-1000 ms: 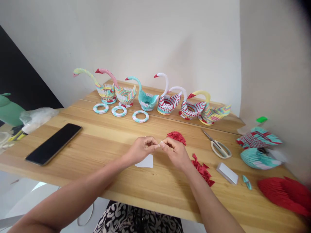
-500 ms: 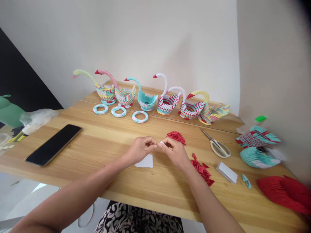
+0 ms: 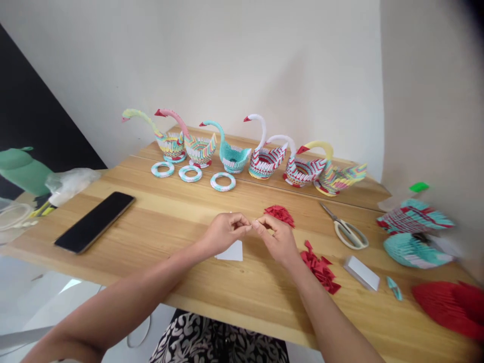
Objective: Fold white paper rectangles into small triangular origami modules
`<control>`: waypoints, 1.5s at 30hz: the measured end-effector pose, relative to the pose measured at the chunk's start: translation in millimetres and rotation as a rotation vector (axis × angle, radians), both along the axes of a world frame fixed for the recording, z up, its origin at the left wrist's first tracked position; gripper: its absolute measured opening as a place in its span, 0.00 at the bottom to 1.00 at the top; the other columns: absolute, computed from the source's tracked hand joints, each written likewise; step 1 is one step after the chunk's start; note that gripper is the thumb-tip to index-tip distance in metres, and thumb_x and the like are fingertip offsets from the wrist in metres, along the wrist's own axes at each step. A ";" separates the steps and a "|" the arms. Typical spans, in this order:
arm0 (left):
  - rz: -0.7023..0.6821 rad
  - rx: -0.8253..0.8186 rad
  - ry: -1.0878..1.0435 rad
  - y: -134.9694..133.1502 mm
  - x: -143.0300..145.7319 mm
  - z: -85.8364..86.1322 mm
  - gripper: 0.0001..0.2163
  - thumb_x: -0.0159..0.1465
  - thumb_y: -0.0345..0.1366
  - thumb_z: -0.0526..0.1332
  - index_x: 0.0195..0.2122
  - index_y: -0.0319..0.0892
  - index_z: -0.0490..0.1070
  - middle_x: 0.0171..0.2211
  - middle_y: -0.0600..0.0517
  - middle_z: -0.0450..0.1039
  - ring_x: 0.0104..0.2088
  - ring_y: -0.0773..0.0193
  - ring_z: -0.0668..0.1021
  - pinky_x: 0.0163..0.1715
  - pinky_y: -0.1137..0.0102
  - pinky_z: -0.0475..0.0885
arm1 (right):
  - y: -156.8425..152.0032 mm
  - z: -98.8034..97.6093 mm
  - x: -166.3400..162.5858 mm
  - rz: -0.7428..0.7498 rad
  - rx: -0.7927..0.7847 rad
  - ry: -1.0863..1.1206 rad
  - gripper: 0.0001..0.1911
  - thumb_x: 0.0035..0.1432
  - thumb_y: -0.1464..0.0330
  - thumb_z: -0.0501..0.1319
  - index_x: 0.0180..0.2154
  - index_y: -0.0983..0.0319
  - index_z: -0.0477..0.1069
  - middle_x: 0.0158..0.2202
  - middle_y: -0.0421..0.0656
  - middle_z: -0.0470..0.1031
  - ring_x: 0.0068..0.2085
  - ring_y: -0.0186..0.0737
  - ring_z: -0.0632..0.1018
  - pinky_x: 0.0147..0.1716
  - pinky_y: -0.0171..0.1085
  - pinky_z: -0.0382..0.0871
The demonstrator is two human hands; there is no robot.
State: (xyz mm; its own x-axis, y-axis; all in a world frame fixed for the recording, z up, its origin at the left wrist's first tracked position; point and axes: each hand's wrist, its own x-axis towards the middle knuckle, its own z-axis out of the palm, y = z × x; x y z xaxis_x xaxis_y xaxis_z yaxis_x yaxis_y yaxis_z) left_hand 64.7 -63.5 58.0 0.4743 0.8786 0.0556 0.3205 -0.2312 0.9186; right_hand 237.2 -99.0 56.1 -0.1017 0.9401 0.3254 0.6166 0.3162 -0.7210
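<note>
My left hand point(image 3: 226, 233) and my right hand point(image 3: 278, 237) meet fingertip to fingertip above the wooden table point(image 3: 170, 212). Both are closed in a pinch on a small piece of white paper, now almost wholly hidden by the fingers. Just below my left hand lies white paper point(image 3: 231, 252) in flat rectangular pieces. Behind my right hand is a heap of red folded paper pieces point(image 3: 280, 214). A second heap of red folded paper triangles point(image 3: 320, 269) lies beside my right wrist.
Folded-paper swans point(image 3: 234, 156) line the back, with paper rings point(image 3: 223, 181) before them. A phone point(image 3: 94, 222) lies left. On the right are scissors point(image 3: 350, 233), a white block point(image 3: 362, 272), a small teal piece point(image 3: 394, 288), teal paper models point(image 3: 418, 249) and a red one point(image 3: 449, 305).
The view has turned slightly left, so the table's things sit further right. The white paper that showed between my fingertips is now covered by them. Both hands stay together.
</note>
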 end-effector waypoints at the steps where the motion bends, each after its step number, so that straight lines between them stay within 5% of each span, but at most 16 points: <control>1: 0.007 0.002 -0.005 0.1 -0.2 -0.3 0.08 0.59 0.37 0.59 0.29 0.38 0.73 0.24 0.55 0.71 0.26 0.69 0.68 0.27 0.75 0.62 | 0.2 -0.2 -0.1 -0.013 -0.008 0.015 0.14 0.61 0.62 0.56 0.25 0.61 0.67 0.23 0.38 0.66 0.27 0.35 0.67 0.27 0.33 0.58; 9: -0.016 0.004 -0.106 1.3 -2.1 -3.7 0.08 0.62 0.38 0.57 0.31 0.38 0.70 0.26 0.55 0.70 0.27 0.69 0.69 0.27 0.75 0.63 | 3.5 -1.1 -0.3 -0.021 -0.017 0.036 0.15 0.60 0.61 0.57 0.25 0.61 0.67 0.21 0.37 0.65 0.25 0.35 0.67 0.26 0.33 0.58; 23: -0.034 0.195 0.049 3.0 -3.2 -4.4 0.09 0.64 0.37 0.55 0.32 0.40 0.71 0.24 0.56 0.69 0.27 0.68 0.70 0.29 0.74 0.62 | 4.1 -6.6 1.1 0.076 0.179 -0.062 0.12 0.64 0.66 0.53 0.28 0.61 0.67 0.24 0.38 0.66 0.27 0.35 0.68 0.29 0.35 0.59; 29: -0.037 0.104 -0.042 0.5 -1.8 -2.9 0.09 0.63 0.38 0.54 0.30 0.39 0.68 0.24 0.56 0.67 0.25 0.69 0.68 0.26 0.75 0.61 | 1.8 -5.7 -1.3 0.057 0.220 -0.078 0.13 0.65 0.67 0.52 0.28 0.61 0.66 0.23 0.39 0.64 0.27 0.35 0.67 0.29 0.35 0.58; 35: -0.006 0.042 -0.131 -0.3 -0.4 -0.9 0.09 0.61 0.38 0.55 0.28 0.39 0.67 0.22 0.58 0.62 0.23 0.71 0.63 0.24 0.76 0.58 | 1.9 -4.9 -0.2 0.027 0.067 0.085 0.16 0.65 0.63 0.51 0.27 0.61 0.68 0.24 0.40 0.69 0.28 0.36 0.70 0.30 0.35 0.62; 40: 0.067 0.018 -0.153 2.6 0.1 -6.9 0.09 0.61 0.39 0.56 0.29 0.39 0.67 0.21 0.58 0.62 0.23 0.71 0.63 0.24 0.75 0.58 | 5.5 -4.8 2.8 0.002 -0.063 0.315 0.20 0.65 0.58 0.49 0.37 0.62 0.74 0.31 0.44 0.76 0.33 0.39 0.76 0.35 0.36 0.68; 45: 0.077 0.072 -0.064 4.7 1.7 -12.3 0.10 0.62 0.39 0.55 0.31 0.39 0.70 0.22 0.57 0.66 0.22 0.70 0.65 0.23 0.75 0.59 | 7.6 -8.8 2.0 0.008 -0.094 0.252 0.13 0.60 0.59 0.58 0.37 0.61 0.75 0.35 0.44 0.78 0.37 0.41 0.77 0.38 0.37 0.69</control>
State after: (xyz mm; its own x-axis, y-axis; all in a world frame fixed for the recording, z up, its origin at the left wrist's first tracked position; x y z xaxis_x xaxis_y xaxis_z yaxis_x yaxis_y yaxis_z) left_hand 66.4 -58.8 45.7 0.3988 0.9050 0.1483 0.2808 -0.2744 0.9197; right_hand 239.2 -91.4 47.3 -0.0361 0.9669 0.2525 0.4116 0.2446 -0.8779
